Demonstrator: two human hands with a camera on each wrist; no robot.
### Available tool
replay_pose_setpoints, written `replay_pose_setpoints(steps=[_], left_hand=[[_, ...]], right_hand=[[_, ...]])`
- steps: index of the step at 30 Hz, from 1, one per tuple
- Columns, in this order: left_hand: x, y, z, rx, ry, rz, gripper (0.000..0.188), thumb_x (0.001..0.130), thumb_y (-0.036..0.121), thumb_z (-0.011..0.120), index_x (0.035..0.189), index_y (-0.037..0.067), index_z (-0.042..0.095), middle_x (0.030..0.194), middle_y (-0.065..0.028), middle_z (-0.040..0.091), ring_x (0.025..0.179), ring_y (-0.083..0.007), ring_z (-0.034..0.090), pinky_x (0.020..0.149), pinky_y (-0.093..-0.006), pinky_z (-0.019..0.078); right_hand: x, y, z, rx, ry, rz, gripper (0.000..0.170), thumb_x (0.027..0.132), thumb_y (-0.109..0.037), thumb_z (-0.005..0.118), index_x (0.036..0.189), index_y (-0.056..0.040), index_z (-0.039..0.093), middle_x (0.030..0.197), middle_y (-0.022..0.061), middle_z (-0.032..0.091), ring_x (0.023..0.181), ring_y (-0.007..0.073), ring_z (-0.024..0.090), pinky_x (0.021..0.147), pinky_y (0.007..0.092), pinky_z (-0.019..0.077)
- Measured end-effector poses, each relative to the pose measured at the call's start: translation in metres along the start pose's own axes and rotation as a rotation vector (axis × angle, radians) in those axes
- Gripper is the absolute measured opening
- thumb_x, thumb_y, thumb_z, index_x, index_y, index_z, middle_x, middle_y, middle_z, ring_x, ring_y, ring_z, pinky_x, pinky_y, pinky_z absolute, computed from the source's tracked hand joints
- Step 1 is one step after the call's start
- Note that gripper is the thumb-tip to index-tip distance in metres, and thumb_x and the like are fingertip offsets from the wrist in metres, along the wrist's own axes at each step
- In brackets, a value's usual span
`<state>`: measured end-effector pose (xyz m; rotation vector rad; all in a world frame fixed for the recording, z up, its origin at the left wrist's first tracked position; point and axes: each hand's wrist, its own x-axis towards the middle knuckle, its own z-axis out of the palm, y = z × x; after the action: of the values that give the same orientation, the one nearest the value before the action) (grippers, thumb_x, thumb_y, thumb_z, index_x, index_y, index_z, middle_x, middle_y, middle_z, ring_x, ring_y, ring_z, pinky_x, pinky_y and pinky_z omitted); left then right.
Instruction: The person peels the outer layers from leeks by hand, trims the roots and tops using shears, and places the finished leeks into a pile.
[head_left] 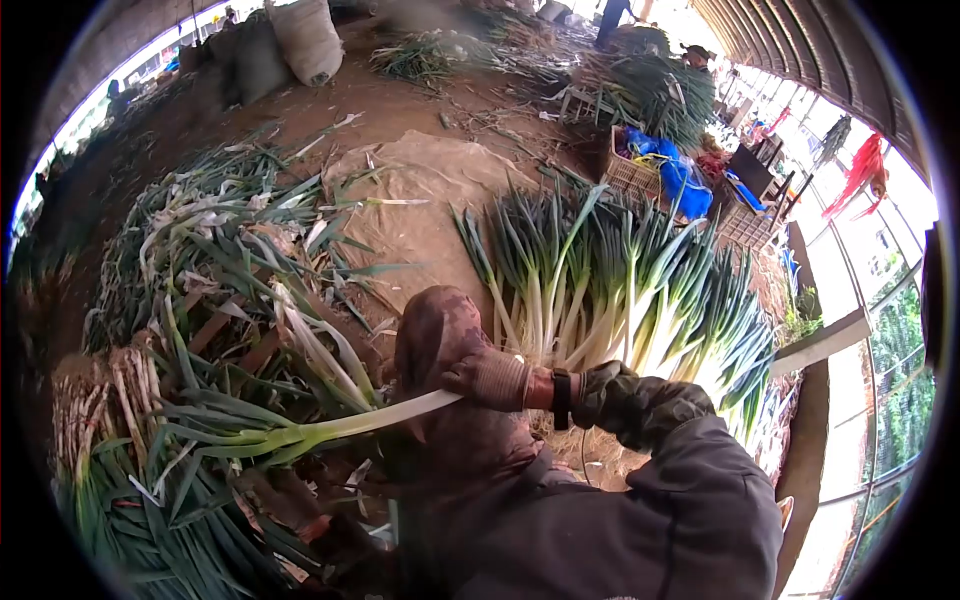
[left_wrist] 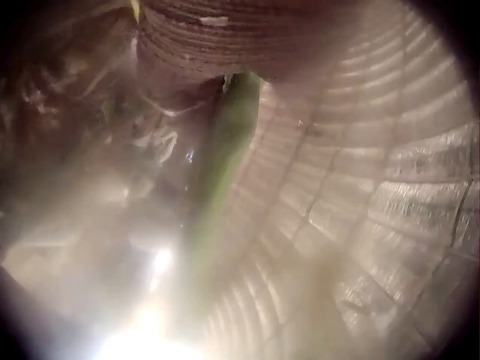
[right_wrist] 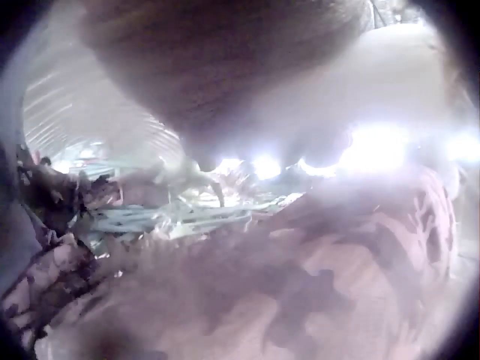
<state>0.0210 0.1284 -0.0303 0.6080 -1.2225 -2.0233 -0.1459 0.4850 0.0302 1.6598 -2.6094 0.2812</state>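
Observation:
In the head view, a right hand (head_left: 490,380) in a ribbed glove grips the white end of a leek (head_left: 385,415) over a raised knee in patterned cloth. The leek's green leaves spread leftward. The left wrist view has a gloved left hand (left_wrist: 217,37) at the top, its fingers around a green stalk (left_wrist: 232,127); the head view does not show this hand clearly. Seen from the right wrist, the gloved right hand (right_wrist: 225,67) is blurred above the patterned cloth (right_wrist: 300,285), and its fingertips are indistinct.
Upright leeks (head_left: 600,270) stand in a dense row beyond the right arm. Loose leaves (head_left: 220,220) lie heaped at left, above bundled leeks (head_left: 170,530). A brown cloth (head_left: 420,200) covers ground ahead. Crates (head_left: 630,178) stand farther back, near a low concrete edge (head_left: 820,345).

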Motion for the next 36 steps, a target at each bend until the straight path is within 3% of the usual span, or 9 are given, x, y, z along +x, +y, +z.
replay_pose_setpoints(steps=[8,14,19,24,28,30,32,34,36], left_hand=[[0.149,0.001,-0.106,0.128,0.072,-0.048,0.048,0.101,0.036,0.052,0.139,0.006,0.049,0.128,-0.0099,0.056,0.115,-0.0232,0.057,0.098,-0.0371,0.048],[0.302,0.096,-0.201,-0.502,0.036,0.041,0.039,0.1,0.024,0.058,0.135,0.005,0.055,0.113,-0.0067,0.063,0.104,-0.0166,0.062,0.092,-0.03,0.0521],[0.24,0.065,-0.123,0.635,-0.304,0.178,0.054,0.095,0.033,0.06,0.139,0.003,0.05,0.122,-0.0163,0.062,0.104,-0.0239,0.062,0.09,-0.0394,0.05],[0.142,-0.032,-0.115,1.404,-0.166,0.123,0.067,0.08,0.044,0.073,0.133,0.009,0.053,0.116,-0.0261,0.063,0.106,-0.0407,0.062,0.085,-0.0512,0.0489],[0.108,-0.023,-0.107,1.684,-0.333,-0.137,0.069,0.079,0.046,0.073,0.135,0.012,0.051,0.121,-0.0221,0.06,0.103,-0.0428,0.062,0.08,-0.0559,0.0505],[0.104,-0.036,-0.115,1.708,-0.257,-0.021,0.073,0.078,0.046,0.074,0.139,0.014,0.048,0.133,-0.02,0.054,0.104,-0.0417,0.062,0.081,-0.0545,0.0512],[0.101,-0.048,-0.115,1.769,-0.216,0.062,0.077,0.078,0.046,0.074,0.142,0.016,0.046,0.143,-0.0185,0.046,0.107,-0.0409,0.062,0.082,-0.053,0.0517],[0.098,-0.056,-0.111,1.879,-0.203,0.103,0.081,0.077,0.047,0.075,0.146,0.019,0.042,0.153,-0.0175,0.036,0.11,-0.0403,0.062,0.083,-0.0513,0.052],[0.094,-0.059,-0.104,1.887,-0.176,0.08,0.083,0.077,0.046,0.075,0.148,0.02,0.04,0.154,-0.0183,0.034,0.113,-0.0392,0.061,0.086,-0.0497,0.0517]], right_hand=[[-0.03,0.083,-0.081,-0.234,0.271,0.175,0.018,0.081,-0.027,0.078,0.089,-0.0153,0.067,0.07,-0.0013,0.062,0.068,0.0145,0.063,0.061,0.0243,0.0532],[-0.225,0.111,-0.134,-0.433,0.678,0.849,0.027,0.075,-0.014,0.078,0.097,-0.007,0.064,0.085,0.0124,0.067,0.078,0.0314,0.066,0.071,0.0418,0.0523],[-0.362,0.044,0.015,-0.092,0.779,1.562,0.035,0.094,-0.032,0.066,0.089,0.0004,0.056,0.074,0.0222,0.059,0.067,0.0403,0.057,0.06,0.0468,0.0428],[-0.475,0.065,0.187,0.24,-0.133,2.081,0.071,0.077,-0.05,0.076,0.112,0.0108,0.064,0.107,0.0315,0.068,0.099,0.0445,0.066,0.083,0.046,0.0516],[-0.385,0.098,0.116,-0.373,0.332,1.584,0.055,0.086,-0.038,0.068,0.12,0.0048,0.061,0.117,0.0236,0.065,0.104,0.0392,0.062,0.088,0.0443,0.0474],[-0.253,0.101,0.029,0.097,0.659,1.291,0.032,0.091,-0.021,0.063,0.116,-0.0015,0.061,0.097,0.0132,0.067,0.09,0.0271,0.063,0.088,0.0391,0.0479],[-0.173,0.15,0.01,0.188,0.711,1.007,0.021,0.093,-0.015,0.061,0.109,-0.0022,0.065,0.094,0.0084,0.067,0.08,0.0185,0.062,0.074,0.0337,0.0515],[-0.014,0.064,-0.04,0.677,0.727,0.82,0.02,0.094,-0.015,0.062,0.108,-0.0023,0.067,0.09,0.0075,0.069,0.067,0.0155,0.064,0.062,0.0307,0.0536],[0.085,0.009,-0.036,0.392,0.426,0.51,0.016,0.092,-0.016,0.064,0.101,-0.004,0.07,0.082,0.0173,0.07,0.073,0.0234,0.071,0.064,0.0366,0.0546]])
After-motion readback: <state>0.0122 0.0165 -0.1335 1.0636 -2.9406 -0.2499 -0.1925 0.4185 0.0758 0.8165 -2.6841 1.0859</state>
